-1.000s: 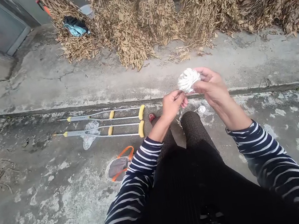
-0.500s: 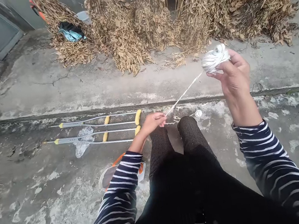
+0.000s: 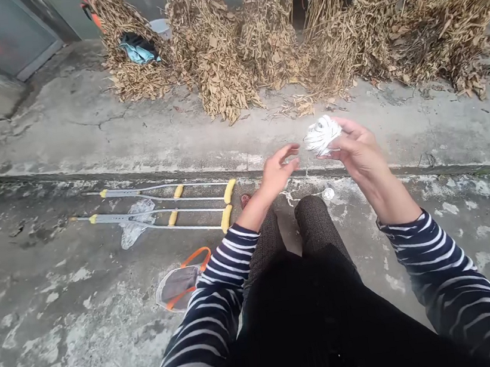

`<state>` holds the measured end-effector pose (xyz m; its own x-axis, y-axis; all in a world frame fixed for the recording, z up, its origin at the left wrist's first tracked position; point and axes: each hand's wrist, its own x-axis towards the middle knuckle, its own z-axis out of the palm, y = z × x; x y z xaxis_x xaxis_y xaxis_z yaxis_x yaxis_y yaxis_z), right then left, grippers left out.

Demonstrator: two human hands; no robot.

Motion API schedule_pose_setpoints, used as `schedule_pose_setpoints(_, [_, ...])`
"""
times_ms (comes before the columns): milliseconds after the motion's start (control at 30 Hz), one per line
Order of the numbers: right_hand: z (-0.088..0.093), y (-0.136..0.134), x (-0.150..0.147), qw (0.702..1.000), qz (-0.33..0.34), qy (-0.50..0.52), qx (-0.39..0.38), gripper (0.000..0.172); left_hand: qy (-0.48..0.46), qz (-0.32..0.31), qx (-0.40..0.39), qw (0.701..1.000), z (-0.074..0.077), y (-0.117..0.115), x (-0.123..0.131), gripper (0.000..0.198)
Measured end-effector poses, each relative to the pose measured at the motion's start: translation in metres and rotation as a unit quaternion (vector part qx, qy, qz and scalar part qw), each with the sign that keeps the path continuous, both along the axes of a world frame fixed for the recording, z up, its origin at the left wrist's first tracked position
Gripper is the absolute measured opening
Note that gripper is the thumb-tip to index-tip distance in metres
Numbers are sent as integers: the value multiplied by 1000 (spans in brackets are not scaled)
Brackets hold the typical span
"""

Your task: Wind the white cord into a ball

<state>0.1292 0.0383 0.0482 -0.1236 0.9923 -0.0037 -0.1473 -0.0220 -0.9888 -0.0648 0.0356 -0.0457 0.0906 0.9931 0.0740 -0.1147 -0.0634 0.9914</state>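
My right hand is closed around a ball of white string, held up above my knees. Just left of the ball is my left hand, its fingers apart and reaching toward the ball with nothing visible in them. A loose length of white string lies on the concrete below, beside a small round white object. I sit with my legs in dark trousers stretched forward.
Two metal crutches with yellow pads lie on the ground to the left. An orange-handled bag sits by my left elbow. Bundles of dried plants lean along the wall behind a raised concrete step.
My right hand has brought the ball back down and left from its raised position. My left hand let go of the stretched string and rose toward the ball.
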Motion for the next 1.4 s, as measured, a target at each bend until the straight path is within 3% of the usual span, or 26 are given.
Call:
schedule_pose_setpoints(100, [5, 0, -2, 1000, 6, 6, -18, 49, -62, -32, -16, 997, 19, 4, 31, 32])
schedule_pose_setpoints(233, [13, 3, 7, 1000, 2, -3, -31, 49, -67, -46, -54, 995, 28, 2, 43, 20])
schedule_pose_setpoints(367, [12, 11, 24, 999, -9, 3, -32, 44, -81, -72, -85, 990, 32, -3, 30, 29])
schedule_pose_setpoints(500, [5, 18, 35, 999, -13, 18, -44, 34, -71, -176, -140, 972, 36, -8, 8, 37])
schedule_pose_setpoints(633, [0, 18, 29, 997, -65, 19, -39, 47, -66, -231, -164, 957, 33, -15, -8, 43])
schedule_pose_setpoints(767, [-12, 25, 19, 981, -141, -89, 97, 50, -41, -265, -177, 947, 23, -24, -14, 43])
schedule_pose_setpoints(900, [-37, 37, 15, 916, -198, -256, 238, 45, -22, -258, -168, 951, 21, -28, -19, 43])
schedule_pose_setpoints(1033, [-67, 40, 8, 885, -111, -328, 311, 39, -13, -234, -123, 964, 40, -19, -25, 43])
schedule_pose_setpoints(1133, [-85, 35, 0, 886, -35, -351, 302, 39, 2, -230, -95, 969, 56, 1, -29, 41])
schedule_pose_setpoints(1267, [-90, 28, -3, 926, 34, -327, 185, 49, 43, -186, -102, 976, 61, 36, -35, 35])
schedule_pose_setpoints(1400, [-75, 25, 5, 966, 116, -221, 65, 53, 75, -153, -145, 975, 51, 63, -37, 34])
